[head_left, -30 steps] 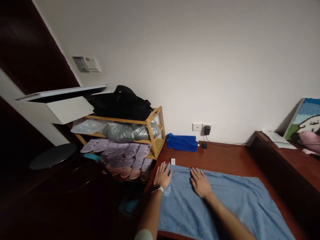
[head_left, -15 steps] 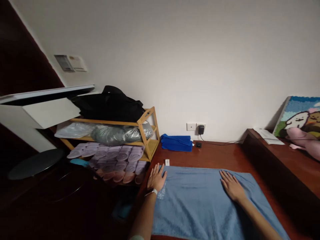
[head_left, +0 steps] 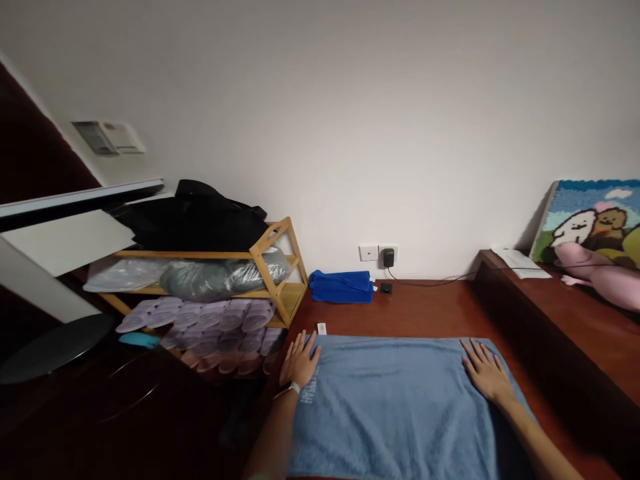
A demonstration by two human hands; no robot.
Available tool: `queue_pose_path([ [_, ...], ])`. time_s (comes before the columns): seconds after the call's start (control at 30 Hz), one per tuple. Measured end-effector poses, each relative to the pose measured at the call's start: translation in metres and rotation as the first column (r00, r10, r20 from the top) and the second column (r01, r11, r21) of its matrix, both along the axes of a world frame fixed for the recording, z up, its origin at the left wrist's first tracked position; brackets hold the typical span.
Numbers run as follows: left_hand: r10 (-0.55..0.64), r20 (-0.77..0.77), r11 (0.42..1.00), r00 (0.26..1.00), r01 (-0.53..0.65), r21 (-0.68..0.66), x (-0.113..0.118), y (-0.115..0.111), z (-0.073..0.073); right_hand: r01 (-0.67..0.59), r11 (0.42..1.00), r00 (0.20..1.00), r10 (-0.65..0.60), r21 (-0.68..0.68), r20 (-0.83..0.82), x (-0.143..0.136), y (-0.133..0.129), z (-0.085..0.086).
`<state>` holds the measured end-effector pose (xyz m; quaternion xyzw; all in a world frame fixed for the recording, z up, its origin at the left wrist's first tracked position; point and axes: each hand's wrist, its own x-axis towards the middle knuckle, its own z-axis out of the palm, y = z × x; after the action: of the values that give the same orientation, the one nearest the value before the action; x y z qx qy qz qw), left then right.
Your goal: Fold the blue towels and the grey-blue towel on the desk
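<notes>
A light blue towel (head_left: 390, 393) lies spread over the reddish-brown wooden tabletop (head_left: 425, 307), with soft ripples and pale lettering along its left side. At its far left corner rests my left hand (head_left: 301, 360), flat, fingers stretched out, a band around the wrist. My right hand (head_left: 487, 373) lies flat on the far right corner, fingers spread. Neither hand grips anything. Just beyond the left hand a small white tag (head_left: 321, 329) sticks out at the towel's far edge. Further back sits a folded dark blue cloth (head_left: 343, 287).
A wooden rack (head_left: 280, 267) at the left holds a black bag (head_left: 200, 217), plastic-wrapped bundles and rows of lilac and pink slippers (head_left: 235, 317). A black adapter (head_left: 389, 258) is plugged into the wall. On the raised right ledge are papers, a pink plush toy (head_left: 600, 273) and a fluffy picture (head_left: 595, 213).
My right hand has slid right across the towel to its far right corner. My left hand stays at the left corner. The view has turned slightly to the right.
</notes>
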<state>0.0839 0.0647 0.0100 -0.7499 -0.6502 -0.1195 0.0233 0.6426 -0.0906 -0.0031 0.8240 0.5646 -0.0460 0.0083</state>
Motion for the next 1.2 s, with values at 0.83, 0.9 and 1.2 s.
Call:
queue_pose_path([
  [0.83, -0.012, -0.019, 1.0, 1.0, 0.012, 0.024, -0.002, 0.002, -0.007, 0.076, 0.988, 0.996, -0.08, 0.131, 0.027, 0.015, -0.001, -0.02],
  [0.9, -0.012, -0.014, 1.0, 1.0, 0.012, 0.024, -0.001, 0.002, -0.007, 0.077, 0.989, 0.996, -0.08, 0.127, 0.025, 0.016, -0.001, -0.022],
  [1.2, -0.028, 0.029, 0.999, 0.999, 0.027, 0.035, -0.003, 0.002, -0.009, 0.084, 0.994, 0.994, -0.088, 0.076, 0.06, 0.016, 0.001, -0.02],
])
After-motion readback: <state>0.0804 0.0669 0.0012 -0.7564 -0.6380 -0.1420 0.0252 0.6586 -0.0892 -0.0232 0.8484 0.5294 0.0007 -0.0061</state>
